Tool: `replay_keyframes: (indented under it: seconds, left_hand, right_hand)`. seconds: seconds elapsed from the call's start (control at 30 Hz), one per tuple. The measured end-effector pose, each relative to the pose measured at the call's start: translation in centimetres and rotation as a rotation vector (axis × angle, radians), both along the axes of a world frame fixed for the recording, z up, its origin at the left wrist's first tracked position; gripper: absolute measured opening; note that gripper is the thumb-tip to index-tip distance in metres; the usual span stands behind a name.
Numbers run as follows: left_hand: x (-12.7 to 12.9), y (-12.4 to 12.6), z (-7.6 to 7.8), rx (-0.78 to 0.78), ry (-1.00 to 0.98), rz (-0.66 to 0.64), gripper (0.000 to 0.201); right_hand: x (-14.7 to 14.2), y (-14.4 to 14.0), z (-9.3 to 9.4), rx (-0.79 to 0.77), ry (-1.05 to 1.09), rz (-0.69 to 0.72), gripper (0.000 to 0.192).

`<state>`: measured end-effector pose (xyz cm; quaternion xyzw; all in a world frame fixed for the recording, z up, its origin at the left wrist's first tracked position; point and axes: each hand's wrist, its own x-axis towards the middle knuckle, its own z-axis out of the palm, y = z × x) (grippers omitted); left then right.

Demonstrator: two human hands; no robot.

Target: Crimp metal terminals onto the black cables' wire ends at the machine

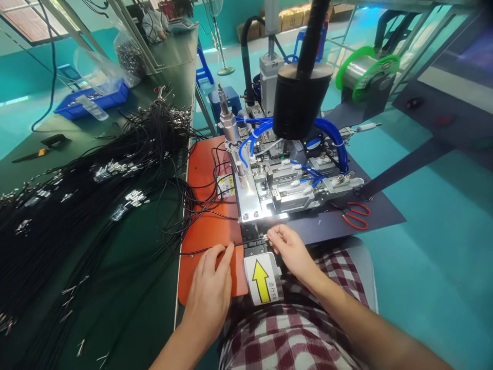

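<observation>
A thin black cable (246, 242) runs across the front of the machine's feed track (254, 250). Its metal-tipped end (265, 237) is pinched between the thumb and fingers of my right hand (287, 245). My left hand (213, 277) rests on the orange plate (235, 280), its fingertips closed on the same cable farther left. Just in front of the track sits a round part with a yellow arrow label (261, 278). Beyond my hands stands the machine (285, 180), with metal slides and blue air tubes. More black cables (208, 208) lie looped on the orange plate.
A big pile of black cables (127, 154) covers the green table on the left, near a blue tray (94, 100). Red-handled pliers (356, 215) lie right of the machine. A black cylinder (302, 100) hangs over it, and a green wire spool (365, 73) stands behind.
</observation>
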<state>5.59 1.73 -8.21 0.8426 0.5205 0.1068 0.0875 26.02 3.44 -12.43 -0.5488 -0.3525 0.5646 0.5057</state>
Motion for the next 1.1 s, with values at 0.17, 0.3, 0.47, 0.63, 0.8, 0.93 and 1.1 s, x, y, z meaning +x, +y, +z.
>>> replay_keyframes:
  seconds: [0.17,0.3,0.47,0.63,0.8,0.93,1.1]
  left_hand:
    - [0.2,-0.6,-0.4,0.037,0.095,0.006,0.053]
    - [0.3,-0.5,-0.4,0.086,0.082,0.003,0.054]
    - [0.1,-0.5,-0.8,0.058,0.105,-0.006,0.051]
    - [0.1,-0.6,-0.7,0.017,0.118,0.018,0.05]
    - [0.4,1.7,-0.8,0.056,0.024,0.013,0.053]
    - [0.7,5.5,-0.4,0.011,-0.003,-0.035,0.048]
    - [0.9,7.6,0.5,0.008,-0.007,-0.108,0.045]
  right_hand:
    - [0.2,-0.3,-0.9,-0.01,0.004,-0.013,0.034]
    - [1.5,-1.6,-2.2,-0.031,-0.013,-0.114,0.036]
    - [3.1,-3.6,-2.4,-0.083,-0.035,-0.204,0.036]
    - [3.1,-4.1,-1.6,-0.133,-0.028,-0.223,0.035]
    - [2.9,-4.4,-1.5,-0.141,-0.015,-0.211,0.035]
    - [3.0,-5.0,-1.6,-0.129,-0.015,-0.198,0.032]
    - [3.4,-5.8,-2.2,-0.135,-0.03,-0.211,0.031]
